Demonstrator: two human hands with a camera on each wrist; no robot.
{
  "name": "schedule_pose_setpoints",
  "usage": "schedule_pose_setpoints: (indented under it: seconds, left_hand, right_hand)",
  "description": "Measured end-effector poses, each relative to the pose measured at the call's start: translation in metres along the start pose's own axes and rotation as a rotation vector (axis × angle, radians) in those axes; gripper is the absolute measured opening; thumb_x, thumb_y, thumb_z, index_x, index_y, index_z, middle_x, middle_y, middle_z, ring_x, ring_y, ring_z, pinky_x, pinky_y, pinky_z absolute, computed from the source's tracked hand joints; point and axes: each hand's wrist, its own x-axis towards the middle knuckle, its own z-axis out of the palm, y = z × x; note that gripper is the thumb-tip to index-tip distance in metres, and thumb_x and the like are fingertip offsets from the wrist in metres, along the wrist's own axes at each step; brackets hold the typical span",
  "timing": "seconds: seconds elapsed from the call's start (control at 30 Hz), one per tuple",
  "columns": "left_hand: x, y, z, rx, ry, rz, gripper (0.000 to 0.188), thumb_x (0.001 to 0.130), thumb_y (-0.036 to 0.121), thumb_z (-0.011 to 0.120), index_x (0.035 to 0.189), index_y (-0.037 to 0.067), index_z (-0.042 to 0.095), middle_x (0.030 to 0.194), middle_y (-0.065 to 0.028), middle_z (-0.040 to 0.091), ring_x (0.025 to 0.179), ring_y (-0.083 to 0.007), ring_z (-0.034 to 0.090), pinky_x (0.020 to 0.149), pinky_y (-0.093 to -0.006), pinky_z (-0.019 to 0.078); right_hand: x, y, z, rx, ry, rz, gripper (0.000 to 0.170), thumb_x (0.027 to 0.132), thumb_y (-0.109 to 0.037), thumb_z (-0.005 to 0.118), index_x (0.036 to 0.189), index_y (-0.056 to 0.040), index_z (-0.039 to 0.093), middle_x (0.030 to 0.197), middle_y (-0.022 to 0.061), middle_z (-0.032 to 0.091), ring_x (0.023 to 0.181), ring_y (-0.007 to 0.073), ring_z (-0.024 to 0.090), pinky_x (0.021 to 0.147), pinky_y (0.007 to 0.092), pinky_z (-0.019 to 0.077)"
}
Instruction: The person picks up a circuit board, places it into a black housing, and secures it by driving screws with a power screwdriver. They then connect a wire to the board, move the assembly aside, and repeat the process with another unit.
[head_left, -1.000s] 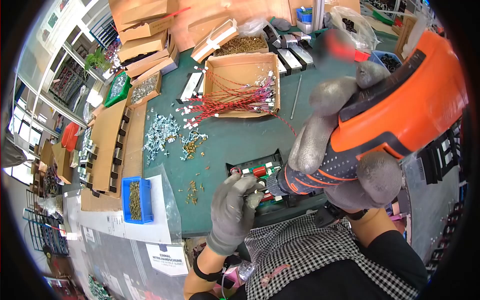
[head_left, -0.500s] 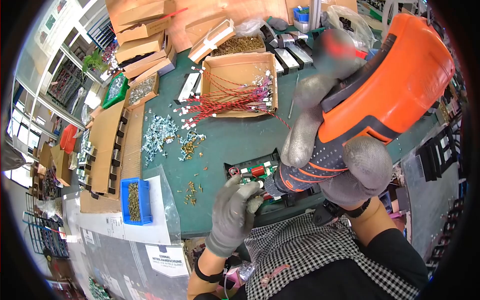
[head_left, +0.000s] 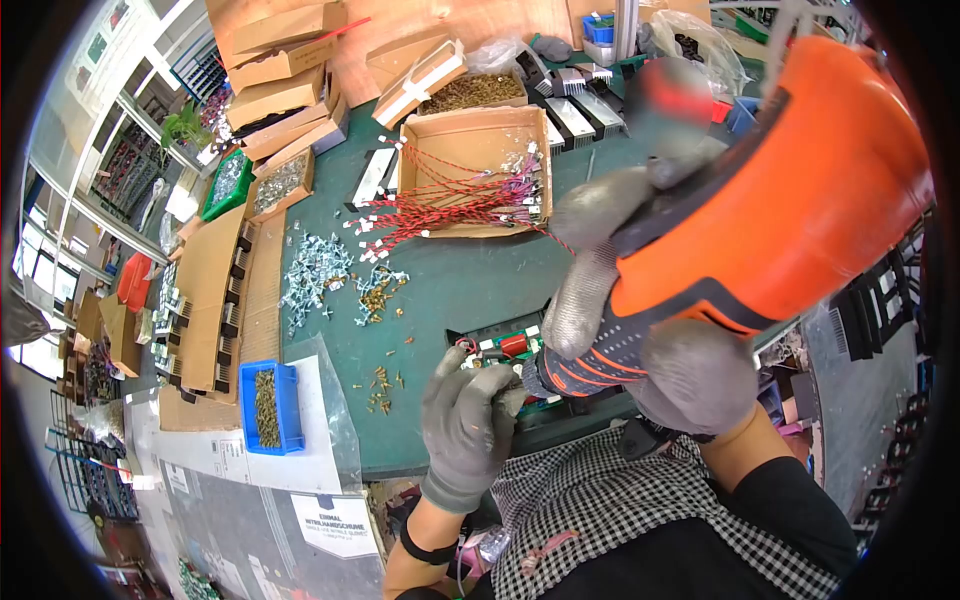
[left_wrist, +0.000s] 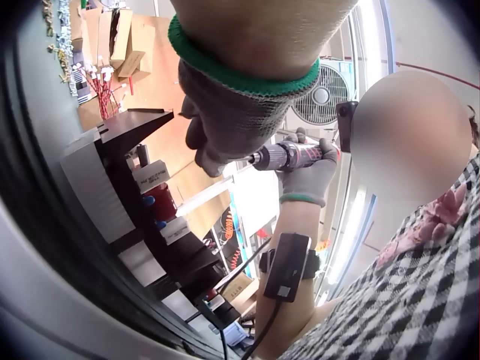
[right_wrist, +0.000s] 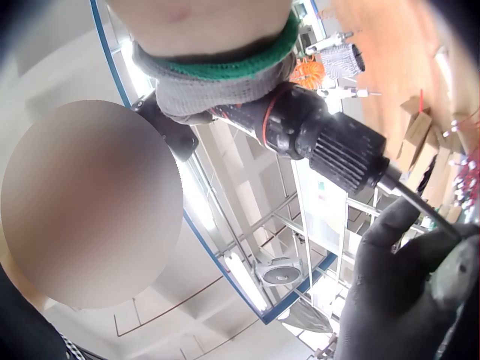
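Seen from my head camera, with 12 o'clock at the bench's [head_left: 440,285] far edge, my gloved right hand [left_wrist: 309,176] grips an orange driver [head_left: 760,215], fingers wrapped round its body, its nose pointing toward 8 o'clock. My gloved left hand [head_left: 468,430] bends its fingers in, narrow, at the front of the tool; in the right wrist view the slim bit [right_wrist: 420,199] runs from the ribbed chuck [right_wrist: 349,154] down to that thumb and forefinger, though I cannot tell whether they pinch it or something at its tip. A black case [head_left: 490,331] lies on the bench just below mid-frame, near my left fingertips, partly hidden by the driver, a green board with a red part [head_left: 514,345] inside. From the case, a cardboard box [head_left: 465,130] sits at 12 o'clock, red wires [head_left: 450,213] spilling over its near side. Bluish pieces [head_left: 315,275] lie heaped near 10 o'clock. Brass pieces [head_left: 380,388] scatter between 8 and 9, a blue tray [head_left: 292,410] farther out. My checked apron [head_left: 590,480] shows at 5.
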Motion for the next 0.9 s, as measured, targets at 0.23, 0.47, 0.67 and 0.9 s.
schedule_pose_setpoints:
  seconds: [0.23,0.47,0.67,0.9]
  left_hand:
    - [0.004,-0.007,-0.016,-0.019,-0.432,-0.050,0.042,0.072,0.029,0.079,0.108,0.011,0.067,0.100,-0.0070,0.062,0.098,-0.0292,0.058,0.104,-0.0525,0.0364]
    - [-0.006,-0.013,-0.006,-0.026,-0.485,-0.102,0.033,0.071,0.022,0.078,0.104,0.020,0.073,0.103,-0.0037,0.063,0.101,-0.0239,0.060,0.108,-0.0550,0.0322]
    - [-0.006,-0.014,-0.006,-0.082,-0.482,-0.156,0.034,0.066,0.022,0.082,0.100,0.021,0.076,0.102,-0.0025,0.064,0.101,-0.0229,0.060,0.110,-0.0545,0.0288]
    - [-0.009,-0.015,-0.004,-0.084,-0.467,-0.165,0.033,0.067,0.022,0.082,0.100,0.023,0.076,0.100,-0.0032,0.063,0.101,-0.0230,0.060,0.111,-0.0539,0.0283]
  right_hand:
    - [-0.011,0.014,-0.025,-0.452,-0.040,0.070,0.063,0.072,0.012,0.055,0.131,-0.0022,0.037,0.113,0.0189,0.060,0.076,0.0170,0.067,0.067,0.0298,0.0567]
    - [-0.018,0.024,-0.032,-0.429,-0.069,0.061,0.064,0.073,0.015,0.054,0.132,-0.0038,0.036,0.115,0.0187,0.059,0.078,0.0173,0.067,0.069,0.0304,0.0569]
    - [-0.015,0.025,-0.030,-0.449,-0.109,0.069,0.063,0.075,0.014,0.058,0.131,-0.0041,0.036,0.112,0.0177,0.060,0.077,0.0169,0.067,0.068,0.0301,0.0568]
    - [-0.023,0.027,-0.030,-0.468,-0.070,0.073,0.062,0.077,0.014,0.063,0.129,-0.0043,0.036,0.108,0.0161,0.061,0.075,0.0174,0.067,0.064,0.0290,0.0565]
